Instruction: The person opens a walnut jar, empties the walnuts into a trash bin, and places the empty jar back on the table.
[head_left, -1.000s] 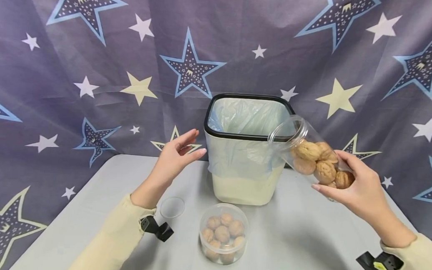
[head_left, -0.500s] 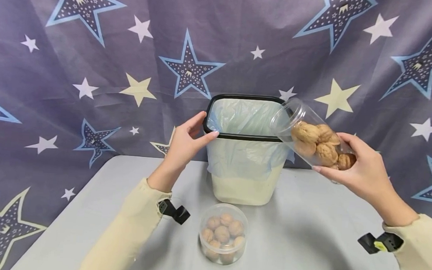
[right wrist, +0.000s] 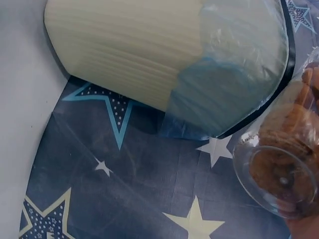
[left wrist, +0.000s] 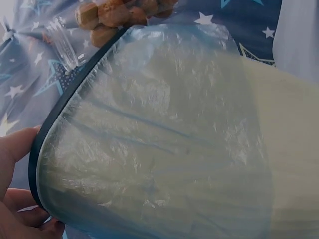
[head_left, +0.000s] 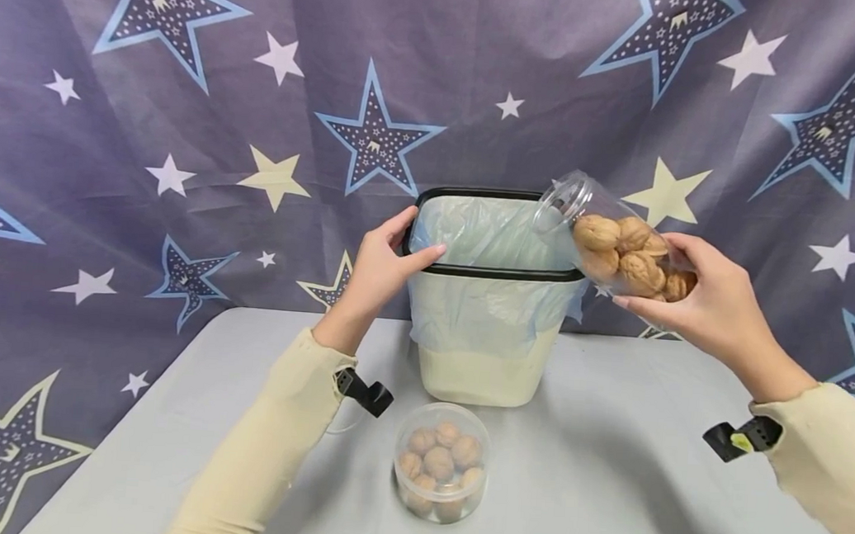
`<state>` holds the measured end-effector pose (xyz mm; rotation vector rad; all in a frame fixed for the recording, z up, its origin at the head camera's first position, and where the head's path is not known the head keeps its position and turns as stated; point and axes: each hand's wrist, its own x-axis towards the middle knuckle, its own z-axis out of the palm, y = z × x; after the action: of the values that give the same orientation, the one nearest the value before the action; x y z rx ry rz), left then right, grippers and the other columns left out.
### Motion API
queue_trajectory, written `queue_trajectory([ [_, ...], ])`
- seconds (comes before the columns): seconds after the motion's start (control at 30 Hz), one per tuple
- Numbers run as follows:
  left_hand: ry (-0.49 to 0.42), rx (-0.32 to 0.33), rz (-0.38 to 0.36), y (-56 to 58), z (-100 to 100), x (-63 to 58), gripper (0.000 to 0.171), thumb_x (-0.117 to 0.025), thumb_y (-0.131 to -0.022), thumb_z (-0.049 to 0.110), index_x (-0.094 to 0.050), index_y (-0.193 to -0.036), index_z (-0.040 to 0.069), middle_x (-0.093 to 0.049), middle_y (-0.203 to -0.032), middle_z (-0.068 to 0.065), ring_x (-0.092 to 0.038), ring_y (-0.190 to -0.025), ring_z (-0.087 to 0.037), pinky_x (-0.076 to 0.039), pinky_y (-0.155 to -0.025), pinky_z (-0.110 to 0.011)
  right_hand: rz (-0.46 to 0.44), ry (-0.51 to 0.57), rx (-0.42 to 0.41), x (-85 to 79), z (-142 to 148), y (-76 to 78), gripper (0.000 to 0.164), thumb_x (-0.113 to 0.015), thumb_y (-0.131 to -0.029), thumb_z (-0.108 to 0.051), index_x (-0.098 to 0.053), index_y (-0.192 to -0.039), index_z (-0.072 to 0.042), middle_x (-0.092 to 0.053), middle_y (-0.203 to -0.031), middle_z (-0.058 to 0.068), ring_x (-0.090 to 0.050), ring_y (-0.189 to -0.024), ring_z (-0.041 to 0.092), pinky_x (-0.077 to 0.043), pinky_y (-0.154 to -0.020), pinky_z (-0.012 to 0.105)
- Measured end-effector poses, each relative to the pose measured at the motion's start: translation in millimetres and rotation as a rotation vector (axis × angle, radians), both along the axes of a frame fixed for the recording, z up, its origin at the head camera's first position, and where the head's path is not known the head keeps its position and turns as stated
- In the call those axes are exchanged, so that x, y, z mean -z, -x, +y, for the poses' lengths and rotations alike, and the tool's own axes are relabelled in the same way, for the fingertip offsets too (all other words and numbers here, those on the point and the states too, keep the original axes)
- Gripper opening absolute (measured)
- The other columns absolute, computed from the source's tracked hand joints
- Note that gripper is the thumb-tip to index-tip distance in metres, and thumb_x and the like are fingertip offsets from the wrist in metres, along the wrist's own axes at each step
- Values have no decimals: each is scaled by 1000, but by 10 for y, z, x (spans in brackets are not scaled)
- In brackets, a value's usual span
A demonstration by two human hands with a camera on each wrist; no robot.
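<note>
My right hand (head_left: 723,300) grips the base end of a clear plastic jar (head_left: 581,197), tilted with its open mouth up and left over the right side of the bin's rim. Several walnuts (head_left: 622,252) lie inside its lower part. The white trash bin (head_left: 475,378) has a black rim and a pale blue liner bag (head_left: 484,312) folded over it. My left hand (head_left: 379,268) holds the bin's left rim, thumb across the top edge and fingers at the side; the left wrist view shows thumb and fingers (left wrist: 22,201) around the black rim (left wrist: 65,99).
A round clear tub (head_left: 438,508) with several walnuts stands on the grey table (head_left: 577,476) in front of the bin. A thin clear disc (head_left: 342,428) lies near my left wrist, partly hidden. A star-patterned curtain (head_left: 223,104) hangs close behind the bin.
My left hand has moved right and up onto the bin's rim. My right hand has lifted the jar higher; the walnuts stay in it. The tub has not moved.
</note>
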<state>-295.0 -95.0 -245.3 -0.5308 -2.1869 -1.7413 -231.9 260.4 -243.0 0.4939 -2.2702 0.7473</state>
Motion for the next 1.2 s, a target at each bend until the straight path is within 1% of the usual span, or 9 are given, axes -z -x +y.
queue_trajectory([
  [0.17,26,2,-31,59,23,-15,72,-73,-82,17,-37,-143,2,-35,-149,-11,-29,-139,-16,-28,-110,-26,4,-23,4,-48,8,93,75,-91,-56,-16,-55,-121,1,-63,-102,14,-44,-80,-9,-33,-67,9],
  [0.33,48,3,-60,95,32,-19,74,-72,-83,19,-33,-144,1,-32,-150,-13,-29,-138,-18,-31,-109,-29,-11,-51,13,-116,-1,191,72,-90,-59,-20,-56,-120,-1,-64,-103,14,-44,-81,-7,-34,-66,12],
  [0.47,83,14,-86,134,24,-5,76,-70,-85,22,-29,-146,1,-28,-152,-12,-24,-140,-17,-26,-112,-29,-12,-82,14,-173,-12,267,71,-89,-60,-21,-56,-120,-2,-63,-104,13,-50,-83,5,-35,-66,14],
  [0.57,95,30,-94,158,22,1,78,-69,-86,24,-26,-147,0,-25,-154,-12,-20,-142,-17,-22,-113,-29,-15,-103,19,-218,-12,316,73,-89,-60,-21,-55,-121,0,-62,-105,16,-55,-86,19,-34,-67,13],
  [0.63,97,37,-98,167,22,1,79,-68,-86,24,-24,-147,-1,-23,-154,-13,-18,-142,-17,-21,-114,-30,-16,-114,22,-244,-10,350,74,-89,-61,-22,-54,-121,2,-61,-105,17,-57,-87,25,-34,-68,14],
  [0.7,99,41,-98,175,22,-1,80,-68,-86,23,-23,-147,-1,-22,-155,-14,-18,-142,-18,-20,-114,-30,-13,-123,26,-263,-10,384,74,-89,-61,-23,-54,-122,2,-61,-105,17,-56,-85,25,-35,-66,16],
  [0.87,111,51,-102,185,7,-8,82,-68,-86,24,-20,-148,-1,-17,-156,-13,-14,-143,-17,-18,-115,-31,4,-144,34,-299,-20,474,71,-88,-62,-25,-56,-121,0,-61,-100,14,-49,-78,18,-34,-62,20],
  [1.0,142,52,-118,191,-8,-8,83,-67,-87,26,-17,-149,0,-14,-157,-11,-11,-144,-17,-16,-115,-31,5,-175,40,-313,-21,521,70,-88,-63,-26,-56,-119,1,-61,-97,13,-47,-74,17,-33,-60,23],
  [1.2,128,59,-121,189,5,10,86,-68,-85,26,-16,-149,-1,-12,-157,-11,-10,-144,-16,-15,-115,-31,17,-195,39,-324,0,592,73,-88,-61,-25,-56,-120,3,-61,-101,17,-48,-78,22,-34,-66,32],
])
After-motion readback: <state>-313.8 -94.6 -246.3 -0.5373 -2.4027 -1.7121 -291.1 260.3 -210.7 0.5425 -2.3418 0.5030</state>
